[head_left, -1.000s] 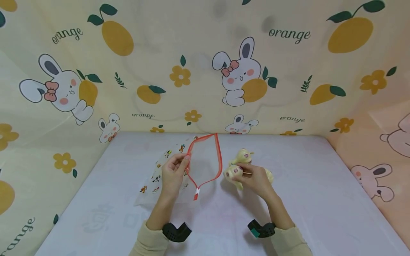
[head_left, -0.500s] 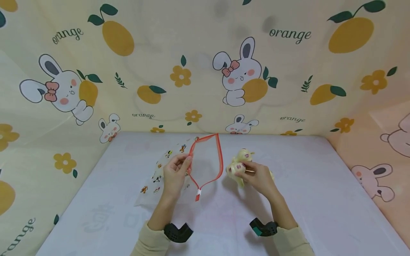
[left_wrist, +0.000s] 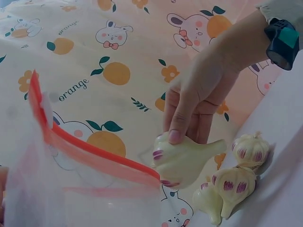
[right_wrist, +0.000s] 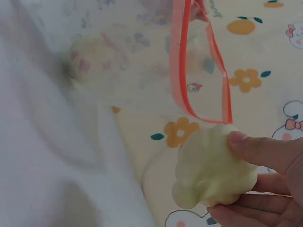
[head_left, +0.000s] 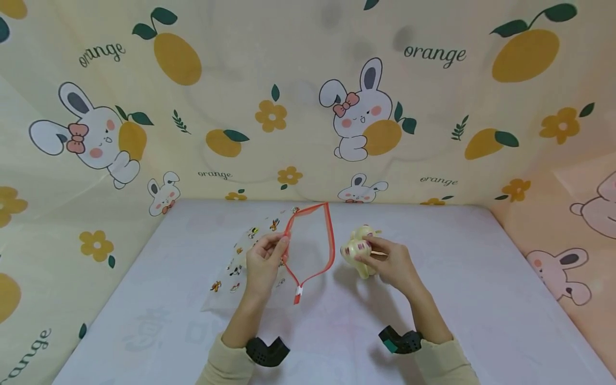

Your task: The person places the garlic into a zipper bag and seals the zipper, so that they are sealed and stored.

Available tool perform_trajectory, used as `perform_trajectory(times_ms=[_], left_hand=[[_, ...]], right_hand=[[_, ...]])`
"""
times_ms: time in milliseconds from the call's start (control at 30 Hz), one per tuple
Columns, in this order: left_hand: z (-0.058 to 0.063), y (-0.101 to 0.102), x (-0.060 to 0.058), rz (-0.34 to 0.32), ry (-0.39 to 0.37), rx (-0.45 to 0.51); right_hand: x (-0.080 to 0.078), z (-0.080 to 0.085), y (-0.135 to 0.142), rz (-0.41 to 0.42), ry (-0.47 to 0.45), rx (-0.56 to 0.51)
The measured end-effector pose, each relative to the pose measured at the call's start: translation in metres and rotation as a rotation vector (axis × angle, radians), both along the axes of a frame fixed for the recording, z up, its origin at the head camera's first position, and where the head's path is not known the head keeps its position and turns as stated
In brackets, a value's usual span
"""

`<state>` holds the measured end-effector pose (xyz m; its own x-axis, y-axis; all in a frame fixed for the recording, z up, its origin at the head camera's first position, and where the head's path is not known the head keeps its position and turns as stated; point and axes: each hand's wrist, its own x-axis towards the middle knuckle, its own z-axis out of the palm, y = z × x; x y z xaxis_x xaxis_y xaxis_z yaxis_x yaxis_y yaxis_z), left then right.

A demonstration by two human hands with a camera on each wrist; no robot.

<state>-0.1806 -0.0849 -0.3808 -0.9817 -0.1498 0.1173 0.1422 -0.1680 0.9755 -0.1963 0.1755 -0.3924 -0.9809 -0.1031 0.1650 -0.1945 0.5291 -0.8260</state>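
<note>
My left hand [head_left: 263, 263] pinches the edge of a see-through zip bag [head_left: 225, 289] with small cartoon prints. The bag's red zip edge [head_left: 331, 240] gapes in a loop toward the right, with the slider [head_left: 299, 292] at its near end. Just right of that mouth, my right hand [head_left: 398, 267] holds a pale garlic bulb [right_wrist: 215, 165] between thumb and fingers. In the left wrist view this bulb overlaps the end of the red edge. Through the bag's film, a blurred pale bulb with purple patches [right_wrist: 90, 61] shows in the right wrist view.
More garlic bulbs [left_wrist: 234, 184] with purple marks lie together on the white table [head_left: 481, 299], beyond the held one. A cloth printed with rabbits and oranges [head_left: 298, 53] hangs along the table's back and sides. Both wrists wear black cameras [head_left: 401, 340].
The right hand has shifted slightly right and up in the head view with the garlic bulb, which now covers more of the bulbs behind. The left hand and bag have barely moved.
</note>
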Motion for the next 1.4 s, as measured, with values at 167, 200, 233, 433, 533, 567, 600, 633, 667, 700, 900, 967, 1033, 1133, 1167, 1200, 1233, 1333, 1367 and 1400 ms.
perform_trajectory(times_ms=[167, 200, 233, 433, 533, 567, 600, 633, 667, 700, 900, 967, 1033, 1133, 1167, 1200, 1233, 1333, 1367, 1400], left_hand=[[0.0, 0.0, 0.0, 0.005, 0.0, -0.003], [0.0, 0.0, 0.0, 0.006, 0.0, -0.004], [0.0, 0.0, 0.0, 0.007, 0.0, -0.006], [0.0, 0.0, 0.0, 0.006, -0.005, -0.011], [0.001, 0.0, 0.0, 0.007, -0.006, -0.012], [0.001, 0.0, 0.0, 0.008, -0.007, -0.014], [0.001, 0.0, 0.0, 0.01, -0.009, -0.011], [0.001, 0.0, 0.0, 0.011, -0.009, -0.01], [0.0, 0.0, 0.0, 0.012, -0.01, -0.008], [0.0, 0.0, 0.0, 0.013, -0.01, -0.007], [-0.002, 0.001, 0.0, -0.001, -0.009, 0.006], [-0.003, 0.001, -0.001, -0.007, -0.009, 0.003], [-0.004, 0.001, 0.0, -0.01, -0.01, -0.005], [-0.005, 0.002, 0.001, -0.007, -0.01, -0.004], [-0.005, 0.002, 0.001, -0.005, -0.011, -0.004], [-0.005, 0.002, 0.001, -0.004, -0.01, 0.0], [-0.005, 0.001, 0.001, -0.003, -0.009, 0.0], [-0.004, 0.001, 0.001, 0.0, -0.008, -0.004], [-0.003, 0.001, 0.001, 0.0, -0.008, -0.004], [-0.003, 0.001, 0.001, 0.002, -0.007, -0.005]], right_hand=[[0.0, 0.006, -0.001, 0.0, 0.007, -0.003], [0.0, 0.007, -0.002, 0.004, 0.012, -0.001], [0.0, 0.008, -0.002, 0.005, 0.02, -0.004], [-0.001, 0.011, -0.004, 0.009, 0.08, 0.003], [-0.001, 0.013, -0.006, 0.017, 0.108, 0.008], [-0.001, 0.015, -0.007, 0.02, 0.118, 0.01], [-0.001, 0.016, -0.008, 0.023, 0.125, 0.012], [-0.001, 0.017, -0.009, 0.027, 0.129, 0.012], [-0.001, 0.018, -0.01, 0.031, 0.13, 0.01], [-0.001, 0.019, -0.011, 0.034, 0.127, 0.006], [0.0, 0.025, -0.016, 0.029, 0.101, -0.031], [0.0, 0.027, -0.019, 0.03, 0.102, -0.047], [0.0, 0.028, -0.022, 0.033, 0.102, -0.07], [0.0, 0.029, -0.027, 0.035, 0.103, -0.097], [-0.001, 0.03, -0.029, 0.038, 0.104, -0.105], [-0.001, 0.03, -0.032, 0.039, 0.108, -0.108], [-0.001, 0.031, -0.034, 0.04, 0.111, -0.111], [-0.002, 0.032, -0.04, 0.05, 0.126, -0.116], [-0.003, 0.032, -0.042, 0.053, 0.131, -0.113], [-0.004, 0.032, -0.043, 0.056, 0.137, -0.111]])
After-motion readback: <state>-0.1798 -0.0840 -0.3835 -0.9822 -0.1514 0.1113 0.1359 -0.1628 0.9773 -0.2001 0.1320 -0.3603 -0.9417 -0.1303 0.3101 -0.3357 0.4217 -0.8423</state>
